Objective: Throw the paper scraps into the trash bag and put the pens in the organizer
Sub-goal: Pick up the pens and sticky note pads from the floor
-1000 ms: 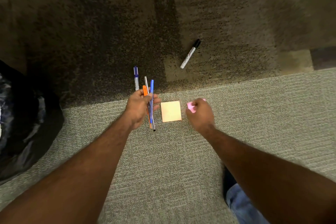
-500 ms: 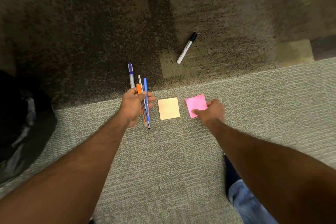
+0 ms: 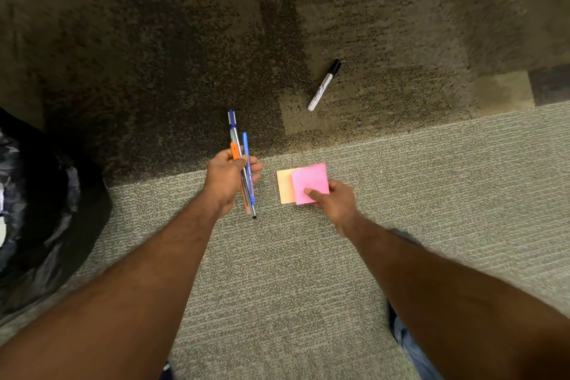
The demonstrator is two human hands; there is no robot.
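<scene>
The left hand (image 3: 226, 180) gripped a bundle of pens (image 3: 242, 163). The right hand (image 3: 334, 202) pinched a pink note (image 3: 308, 179) — it overlapped an orange note (image 3: 283, 187) on the carpet (image 3: 277, 271).

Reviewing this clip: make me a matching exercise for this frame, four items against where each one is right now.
Things
1. bundle of pens
2. pink note
3. orange note
4. marker

Places
A. lying alone on the dark carpet
B. pinched by the right hand
C. gripped in the left hand
D. flat on the grey carpet, partly under another note

Pairs: 1-C; 2-B; 3-D; 4-A
</scene>
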